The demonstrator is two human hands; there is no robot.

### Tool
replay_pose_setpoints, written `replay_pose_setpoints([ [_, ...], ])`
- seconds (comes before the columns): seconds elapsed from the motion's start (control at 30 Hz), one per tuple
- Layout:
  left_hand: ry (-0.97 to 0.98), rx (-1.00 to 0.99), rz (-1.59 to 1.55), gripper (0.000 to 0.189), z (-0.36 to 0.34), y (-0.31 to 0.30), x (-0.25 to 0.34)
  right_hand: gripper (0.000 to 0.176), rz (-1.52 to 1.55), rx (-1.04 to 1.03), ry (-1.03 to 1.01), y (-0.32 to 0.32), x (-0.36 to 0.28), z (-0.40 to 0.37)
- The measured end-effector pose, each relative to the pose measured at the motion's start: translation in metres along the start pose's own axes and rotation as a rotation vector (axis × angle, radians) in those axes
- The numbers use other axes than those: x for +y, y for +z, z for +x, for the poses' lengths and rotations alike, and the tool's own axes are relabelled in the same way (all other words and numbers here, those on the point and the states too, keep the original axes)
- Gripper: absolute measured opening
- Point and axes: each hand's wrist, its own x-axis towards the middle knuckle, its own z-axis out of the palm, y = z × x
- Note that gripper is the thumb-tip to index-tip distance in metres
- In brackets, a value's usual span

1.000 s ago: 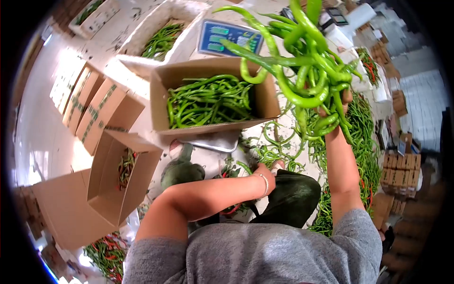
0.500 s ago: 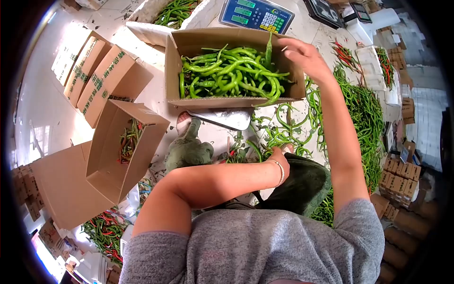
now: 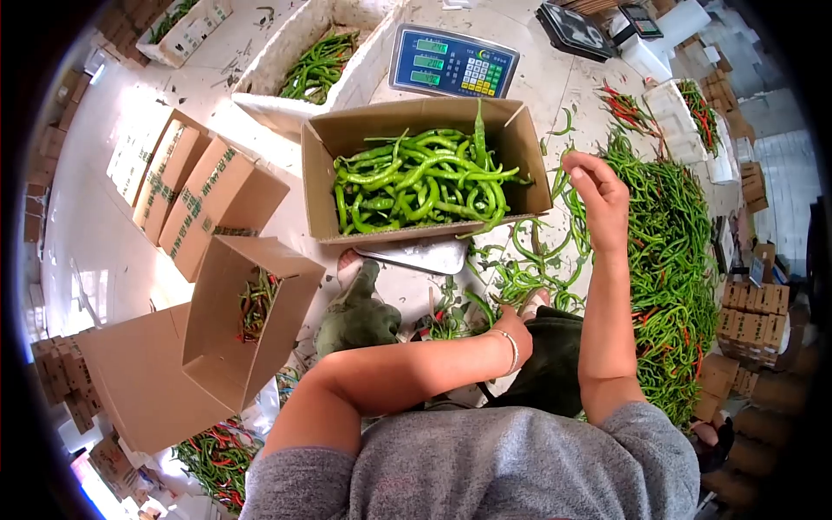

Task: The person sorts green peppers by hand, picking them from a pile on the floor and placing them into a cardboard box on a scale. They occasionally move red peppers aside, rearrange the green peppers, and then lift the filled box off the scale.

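A cardboard box [image 3: 347,232] heaped with long green chili peppers [image 3: 425,182] rests on a metal scale plate [image 3: 420,256]. One pepper sticks upright at its right end. To the right of the box, my right hand [image 3: 602,199] is raised over the floor, fingers loosely bent with a gap at the thumb and nothing visible in them. My left hand [image 3: 513,331] is low by my knee, its fingers closed, with a curved green chili pepper [image 3: 478,305] projecting from it; part of the grip is hidden. The scale display [image 3: 453,62] stands behind the box.
A big pile of green and red chilies [image 3: 663,269] covers the floor at right. Loose peppers [image 3: 533,273] lie before me. At left stand an open carton [image 3: 212,325] with a few chilies and closed cartons [image 3: 199,199]. A foam box [image 3: 260,104] stands at the back.
My right hand has drawn back from the box's right edge, its fingers now more bent. The view has tilted up, so the box appears lower. My left hand stays by my knee.
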Motion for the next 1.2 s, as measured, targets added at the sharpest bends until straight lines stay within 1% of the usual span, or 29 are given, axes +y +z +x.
replay_pose_setpoints([
  [0.07, 0.001, -0.003, -0.025, 0.022, 0.002, 0.003, -0.002, 0.022, -0.051, -0.024, -0.007, -0.002, 0.003, -0.001],
  [0.2, 0.002, 0.004, -0.052, 0.024, 0.007, 0.007, 0.000, 0.021, -0.099, 0.005, -0.006, -0.001, 0.002, -0.002],
  [0.33, -0.001, 0.060, -0.033, 0.025, 0.010, 0.009, 0.003, 0.034, -0.578, 0.032, -0.077, -0.005, 0.019, -0.007],
  [0.37, 0.009, 0.035, -0.021, 0.025, 0.011, 0.010, 0.003, 0.043, -0.631, 0.036, 0.024, -0.005, 0.021, -0.009],
  [0.4, 0.017, 0.011, -0.007, 0.025, 0.012, 0.009, 0.003, 0.048, -0.663, -0.015, 0.159, -0.005, 0.020, -0.010],
  [0.47, 0.023, -0.014, -0.017, 0.025, 0.011, 0.003, 0.004, 0.054, -0.872, -0.147, 0.275, -0.007, 0.035, -0.009],
  [0.5, 0.025, -0.028, -0.020, 0.025, 0.010, 0.002, 0.004, 0.048, -0.854, -0.157, 0.253, -0.006, 0.050, -0.009],
  [0.6, 0.031, -0.028, -0.035, 0.025, 0.012, 0.004, 0.005, 0.039, -0.449, -0.318, 0.557, -0.002, 0.043, 0.000],
  [0.63, 0.032, -0.037, -0.036, 0.026, 0.012, 0.002, 0.006, 0.031, -0.457, -0.280, 0.492, 0.003, 0.043, -0.001],
  [0.73, 0.037, -0.047, -0.021, 0.027, 0.012, 0.000, 0.007, 0.024, -0.986, -0.385, 0.073, 0.004, 0.042, -0.022],
  [0.77, 0.038, -0.035, -0.003, 0.028, 0.013, 0.007, 0.009, 0.021, -0.974, -0.421, 0.131, 0.004, 0.035, -0.033],
  [0.8, 0.038, -0.022, 0.011, 0.029, 0.014, 0.011, 0.010, 0.022, -0.969, -0.471, 0.181, 0.004, 0.022, -0.043],
  [0.87, 0.014, -0.054, -0.028, 0.030, 0.018, 0.014, 0.012, 0.024, -0.898, -0.608, 0.292, -0.001, 0.016, -0.056],
  [0.9, 0.004, -0.073, -0.047, 0.031, 0.021, 0.016, 0.013, 0.025, -0.907, -0.626, 0.283, 0.000, 0.008, -0.060],
  [1.0, -0.003, -0.021, 0.044, 0.031, 0.018, 0.016, 0.018, 0.026, -1.003, -0.572, 0.221, 0.000, 0.009, -0.066],
  [1.03, 0.016, 0.016, -0.012, 0.031, 0.018, 0.019, 0.017, 0.026, -0.994, -0.551, 0.215, -0.002, 0.015, -0.067],
  [1.13, 0.000, 0.059, 0.008, 0.029, 0.015, 0.023, 0.019, 0.030, -0.916, -0.501, 0.283, -0.004, 0.012, -0.057],
  [1.17, 0.023, 0.001, -0.005, 0.028, 0.011, 0.015, 0.016, 0.032, -0.885, -0.386, 0.271, -0.004, 0.008, -0.052],
  [1.2, 0.026, -0.012, 0.004, 0.027, 0.009, 0.012, 0.014, 0.033, -0.853, -0.272, 0.255, -0.003, 0.004, -0.047],
])
